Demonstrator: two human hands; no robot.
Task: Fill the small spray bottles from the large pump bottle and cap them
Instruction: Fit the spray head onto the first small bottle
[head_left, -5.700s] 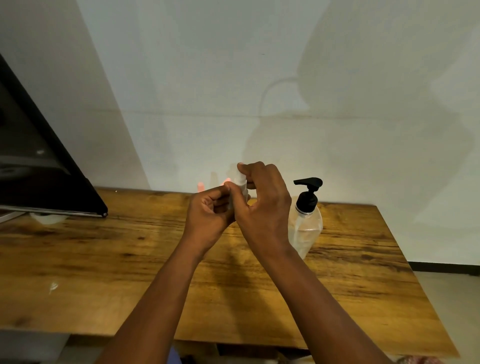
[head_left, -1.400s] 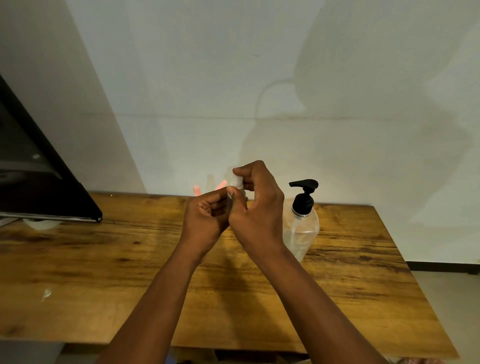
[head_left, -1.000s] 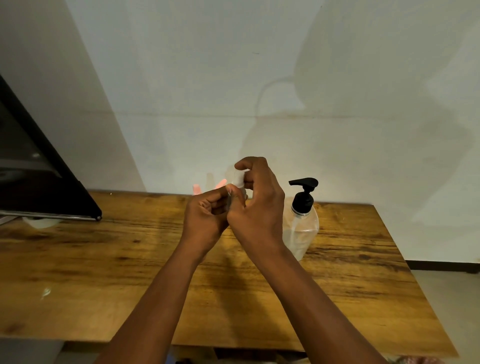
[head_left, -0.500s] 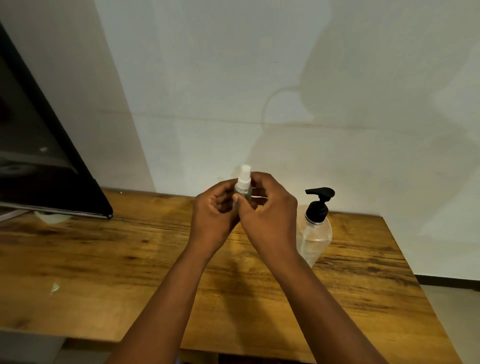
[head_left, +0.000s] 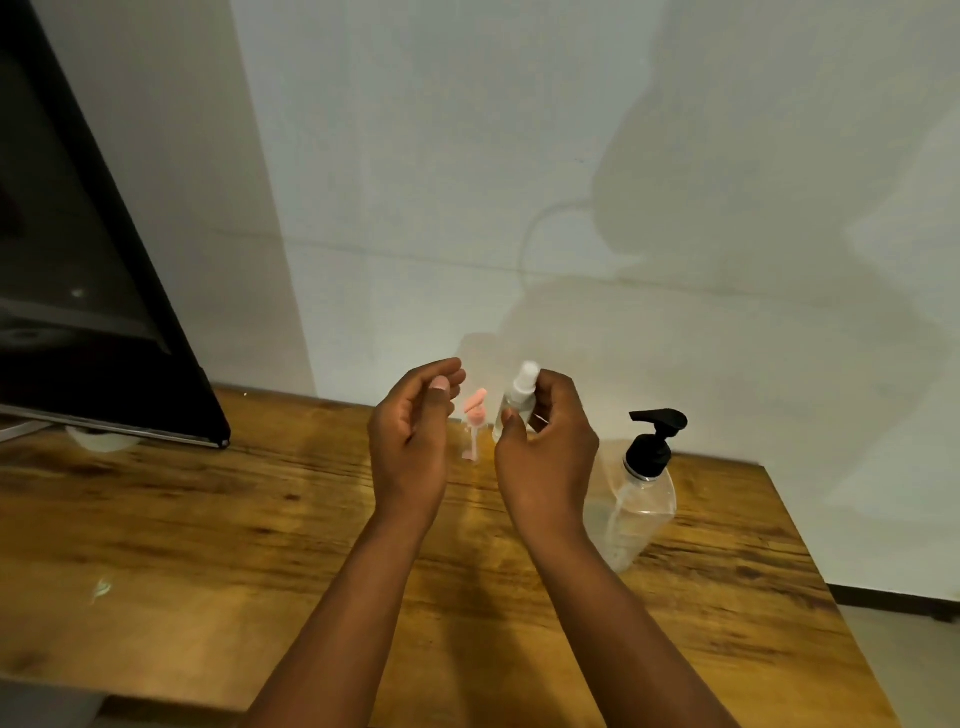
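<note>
Small spray bottle (head_left: 515, 402): held upright in the air above the table (head_left: 218, 525), just left of the large pump bottle (head_left: 640, 499); white spray head seated on top, clear body below.
Right hand (head_left: 545, 441): fingers (head_left: 553, 387) curled round the bottle's far side, thumb pressed on the near side, clamped on the body just under the spray head.
Left hand (head_left: 413, 431): apart from the bottle, fingers loosely bent and spread, holding nothing.
Handling, small bottle: probably light even when filled; thin smooth plastic, likely slippery if wet with the liquid; best gripped round the body rather than by the spray head, which could press down and squirt.
Large pump bottle: standing on the table to the right, clear body, black pump on top, liquid level hard to read; likely heavier and steadier, body soft enough to dent; sensible to steady by the shoulder while pressing the pump.
Pink spray part (head_left: 474, 415): between the two hands, farther back, blurred; apparently atop another clear small bottle, not certain.
Stage, as judged: this bottle looks capped, ready to be set down.
Risk: narrow base, easily tipped on setting down.
Elsewhere: dark screen (head_left: 78, 291) at the table's left end.
</note>
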